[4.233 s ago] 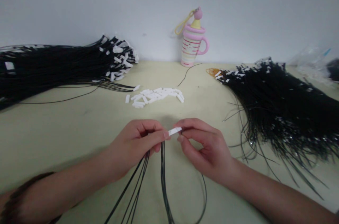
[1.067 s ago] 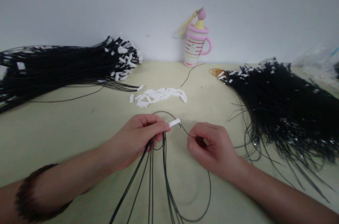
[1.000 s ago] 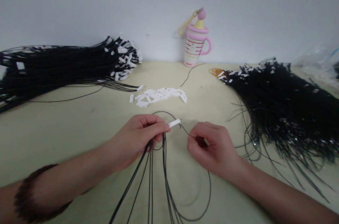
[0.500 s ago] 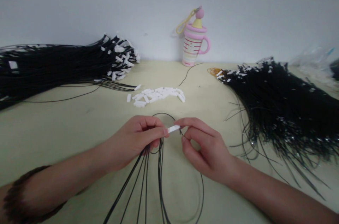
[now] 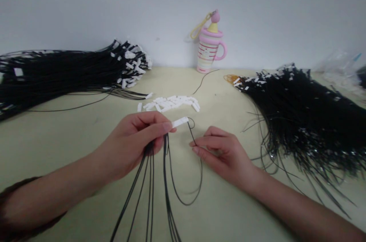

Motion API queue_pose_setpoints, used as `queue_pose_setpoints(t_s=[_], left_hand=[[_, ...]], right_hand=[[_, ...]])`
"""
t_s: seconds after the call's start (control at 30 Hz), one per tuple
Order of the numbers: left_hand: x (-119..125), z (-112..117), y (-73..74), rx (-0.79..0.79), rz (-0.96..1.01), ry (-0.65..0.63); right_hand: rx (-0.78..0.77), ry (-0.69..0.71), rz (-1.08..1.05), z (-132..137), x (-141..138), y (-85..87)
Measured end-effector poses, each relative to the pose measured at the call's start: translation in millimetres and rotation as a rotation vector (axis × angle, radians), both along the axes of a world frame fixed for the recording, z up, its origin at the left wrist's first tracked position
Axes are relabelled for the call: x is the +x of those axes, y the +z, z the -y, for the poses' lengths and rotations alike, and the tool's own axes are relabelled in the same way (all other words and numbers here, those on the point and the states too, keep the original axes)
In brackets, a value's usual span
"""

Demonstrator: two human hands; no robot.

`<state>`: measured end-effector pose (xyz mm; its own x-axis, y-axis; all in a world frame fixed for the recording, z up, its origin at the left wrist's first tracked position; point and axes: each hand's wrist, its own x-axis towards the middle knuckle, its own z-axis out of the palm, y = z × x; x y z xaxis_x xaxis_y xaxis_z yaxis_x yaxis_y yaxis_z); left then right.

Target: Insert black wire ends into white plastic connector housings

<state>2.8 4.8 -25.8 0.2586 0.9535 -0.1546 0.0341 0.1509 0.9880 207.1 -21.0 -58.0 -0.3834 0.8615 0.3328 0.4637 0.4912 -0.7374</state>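
My left hand point(image 5: 145, 135) is closed, pinching a small white connector point(image 5: 180, 121) that points to the right. Several black wires point(image 5: 168, 200) hang down from under that hand toward the front of the table. From the connector's right end runs one thin black wire point(image 5: 191, 132), with a small loop beside it. Its lower stretch is pinched between thumb and forefinger of my right hand point(image 5: 220, 152), and the wire curves down in a loop below. Where each wire sits inside the connector is too small to make out.
A pile of loose white connectors point(image 5: 174, 102) lies beyond my hands. Big bundles of black wires lie at the left point(image 5: 71, 68) and right point(image 5: 311, 116). Against the wall stands a pink-and-white cup point(image 5: 207, 51); a clear plastic bag point(image 5: 340, 68) lies far right.
My right hand has left the connector's end and moved slightly down, drawing on the thin wire. My left hand and the connector have moved up and left.
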Motion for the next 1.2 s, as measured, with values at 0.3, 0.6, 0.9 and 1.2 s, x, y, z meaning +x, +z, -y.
queue_pose_setpoints(t_s=[0.3,0.6,0.9,1.2], left_hand=[[-11,11,13.6,0.033,-0.314,-0.616],[4,-1,-14.1,-0.017,-0.352,-0.341],[10,6,-17.8,0.051,-0.235,-0.169],[10,2,-18.6,0.032,-0.12,-0.214]], right_hand=[[-0.394,0.067,-0.375,-21,7,-5.6],[0.136,-0.078,-0.013,5,-2,11.3],[-0.368,0.151,-0.054,16,-30,4.8],[-0.544,0.158,-0.197,11,-27,6.6]])
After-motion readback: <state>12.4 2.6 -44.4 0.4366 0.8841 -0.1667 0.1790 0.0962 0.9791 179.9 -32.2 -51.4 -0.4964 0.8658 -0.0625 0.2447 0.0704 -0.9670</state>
